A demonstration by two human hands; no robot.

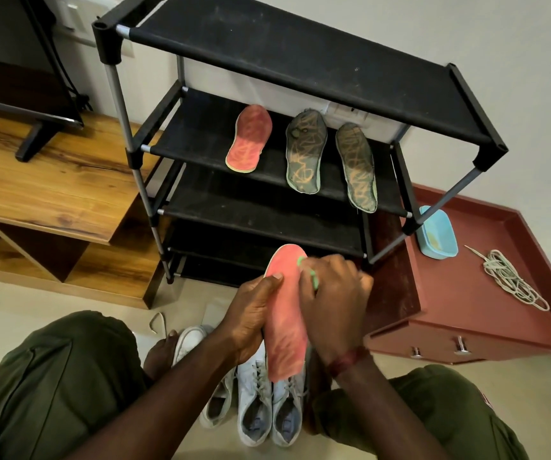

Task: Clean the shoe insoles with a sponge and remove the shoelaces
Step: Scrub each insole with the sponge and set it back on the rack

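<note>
My left hand [251,317] grips a pink insole [284,327] by its left edge and holds it upright in front of the rack. My right hand [334,300] presses a green sponge [312,275] against the insole's upper right side; most of the sponge is hidden under my fingers. A second pink insole [249,142] and two dark green insoles [305,151] [357,167] lie on the rack's second shelf [201,141]. Pale sneakers [257,403] stand on the floor between my knees. A bundle of pale shoelaces [509,278] lies on the red cabinet top.
The black shoe rack [300,51] stands right in front of me. A red-brown drawer cabinet [466,293] at the right carries a light blue tub [436,234]. A wooden TV unit [52,180] with a screen is at the left. A loose lace [158,322] lies on the floor.
</note>
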